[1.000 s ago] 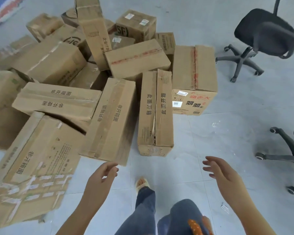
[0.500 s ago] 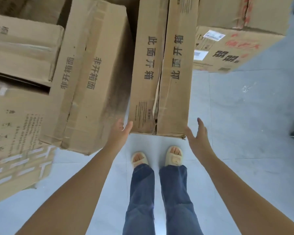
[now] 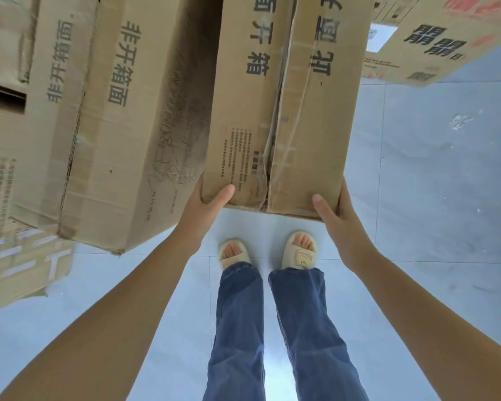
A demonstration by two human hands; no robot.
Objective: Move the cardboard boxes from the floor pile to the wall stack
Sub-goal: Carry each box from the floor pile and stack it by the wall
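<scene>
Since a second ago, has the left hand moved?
Yes. The left hand went forward from bare floor to the near left corner of the long split-top box, now gripping it, thumb on top.

There is a single view, from a camera on the person's head, looking steeply down and slightly forward, close above the long cardboard box (image 3: 275, 111). That box fills the upper middle; the feet (image 3: 268, 251) lie just below its near end. Left of it, other boxes (image 3: 104, 125) crowd the frame, probably stretched by the wide lens.
</scene>
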